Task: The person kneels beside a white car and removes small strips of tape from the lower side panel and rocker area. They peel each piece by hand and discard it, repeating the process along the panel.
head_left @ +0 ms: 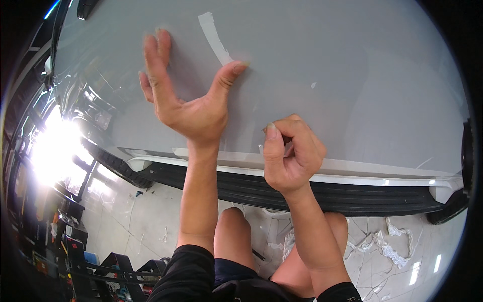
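Observation:
A large grey car side panel (362, 100) fills the space in front of me. My left hand (193, 108) is over it, fingers spread and thumb stretched to the right. A pale strip (213, 36), straight on one edge and ragged on the other, lies on the panel; its lower end meets the tip of my left thumb. To the right and nearer, my right hand (297, 153) is closed, thumb pressed against the curled index finger. Whatever is in that pinch is too small to make out. A tiny white scrap (313, 85) sits on the panel beyond this hand.
Below the panel runs a black ribbed side step (282, 194), with a tyre (113, 163) at the left. Crumpled whitish strips (390, 249) lie on the tiled floor to the right. A black rack (118, 277) with tools stands at the lower left. Bright light glares from the left.

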The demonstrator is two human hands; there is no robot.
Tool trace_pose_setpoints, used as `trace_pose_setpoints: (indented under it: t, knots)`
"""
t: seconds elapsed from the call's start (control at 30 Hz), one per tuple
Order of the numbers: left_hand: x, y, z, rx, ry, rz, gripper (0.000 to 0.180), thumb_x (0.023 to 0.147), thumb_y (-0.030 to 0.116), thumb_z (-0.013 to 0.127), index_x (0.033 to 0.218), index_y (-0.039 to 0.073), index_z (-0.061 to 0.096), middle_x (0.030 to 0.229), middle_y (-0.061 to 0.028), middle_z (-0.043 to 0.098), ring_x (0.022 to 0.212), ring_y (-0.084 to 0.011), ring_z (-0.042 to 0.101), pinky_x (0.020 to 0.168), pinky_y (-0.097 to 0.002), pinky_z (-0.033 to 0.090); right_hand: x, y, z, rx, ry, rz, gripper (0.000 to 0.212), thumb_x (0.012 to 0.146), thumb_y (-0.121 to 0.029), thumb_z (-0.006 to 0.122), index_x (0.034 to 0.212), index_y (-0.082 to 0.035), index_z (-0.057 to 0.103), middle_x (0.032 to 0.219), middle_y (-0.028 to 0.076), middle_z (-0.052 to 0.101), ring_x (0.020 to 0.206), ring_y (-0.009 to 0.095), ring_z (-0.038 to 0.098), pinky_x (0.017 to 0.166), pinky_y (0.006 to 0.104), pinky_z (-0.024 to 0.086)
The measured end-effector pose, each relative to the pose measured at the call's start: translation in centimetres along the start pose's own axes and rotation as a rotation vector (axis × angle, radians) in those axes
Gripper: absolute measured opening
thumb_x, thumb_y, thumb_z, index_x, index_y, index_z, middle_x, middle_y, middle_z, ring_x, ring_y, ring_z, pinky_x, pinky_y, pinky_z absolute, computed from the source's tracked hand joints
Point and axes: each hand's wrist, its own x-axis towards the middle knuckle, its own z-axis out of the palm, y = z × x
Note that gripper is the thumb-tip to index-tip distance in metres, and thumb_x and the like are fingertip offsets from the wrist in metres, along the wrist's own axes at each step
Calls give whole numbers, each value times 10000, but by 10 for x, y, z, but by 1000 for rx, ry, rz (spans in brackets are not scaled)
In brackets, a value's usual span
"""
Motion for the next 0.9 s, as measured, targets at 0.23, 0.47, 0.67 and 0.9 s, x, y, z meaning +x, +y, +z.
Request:
trace_pose_setpoints:
  t: [0.23,0.47,0.67,0.9]
  knots:
    - [-2,1,5,23,61,22,993,725,288,987,1537,7,491,1375,-178,686,1336,-272,603,1166,-421,415,-4,2,2,-10,-4,-9,91,847,55,686,813,-17,641,632,24,554,469,115,433,420,263,321]
    - [-1,-5,1,-22,33,4,898,842,298,909,1562,13,454,1425,-172,653,1373,-274,567,1176,-418,396,-2,0,-4,-32,-43,-27,81,850,55,683,822,-9,643,639,32,558,477,114,442,426,260,331]
    - [2,-4,-5,8,-73,66,1033,786,369,942,1594,20,400,1481,-177,602,1423,-295,506,1189,-433,371,2,-1,-6,-43,-35,-20,80,853,58,681,824,-5,640,643,36,558,481,118,447,431,261,332]
    - [4,-11,-6,82,-13,71,1051,685,449,978,1522,16,512,1382,-142,688,1326,-263,590,1141,-419,309,-1,-1,3,-2,3,-11,89,852,73,680,831,-3,640,646,40,559,490,120,452,437,265,337]
